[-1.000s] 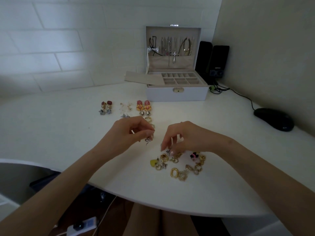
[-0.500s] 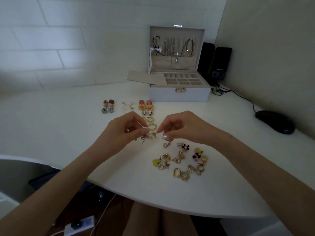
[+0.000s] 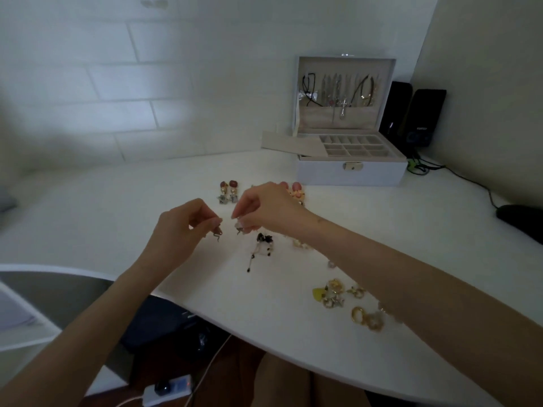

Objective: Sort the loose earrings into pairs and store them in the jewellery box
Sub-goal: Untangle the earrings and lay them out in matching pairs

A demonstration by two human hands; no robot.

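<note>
White curved tabletop (image 3: 117, 215) against a white brick wall. The open jewellery box (image 3: 349, 171) stands at the back, with black speakers (image 3: 423, 118) beside it. Our left hand (image 3: 179, 227) pinches a twisted silver earring (image 3: 217, 234). Our right hand (image 3: 264, 210) pinches a second silver earring (image 3: 239, 230), its shape too blurred to make out. Both are held above the tabletop. Loose gold earrings (image 3: 338, 295) lie near the front edge, partly hidden by our right forearm. The mouse (image 3: 520, 218) is cut off at right.

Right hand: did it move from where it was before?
Yes. The right hand left the gold earring pile and went farther from the person, close to the red-topped pair.
</note>
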